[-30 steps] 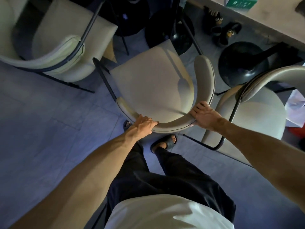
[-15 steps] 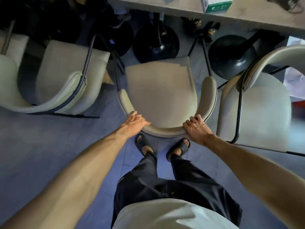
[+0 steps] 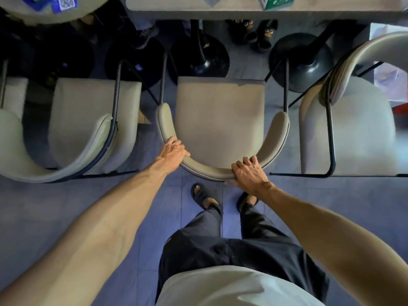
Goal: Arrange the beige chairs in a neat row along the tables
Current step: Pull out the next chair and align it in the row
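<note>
Squarely before the person, the middle beige chair [image 3: 220, 115] faces the desk [image 3: 220, 7], its seat front near the desk edge. The left hand [image 3: 173, 151] grips the curved backrest's left side. The right hand [image 3: 249, 173] grips its right rear, fingers [image 3: 247, 161] curled over the top. The left chair [image 3: 88, 120] and the right chair [image 3: 353, 133] stand just beside it.

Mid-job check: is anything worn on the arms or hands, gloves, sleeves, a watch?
Nothing shows. The left hand and right hand are bare, with no gloves, rings or watch visible. The left forearm and right forearm are uncovered as far as the frame shows.
</note>
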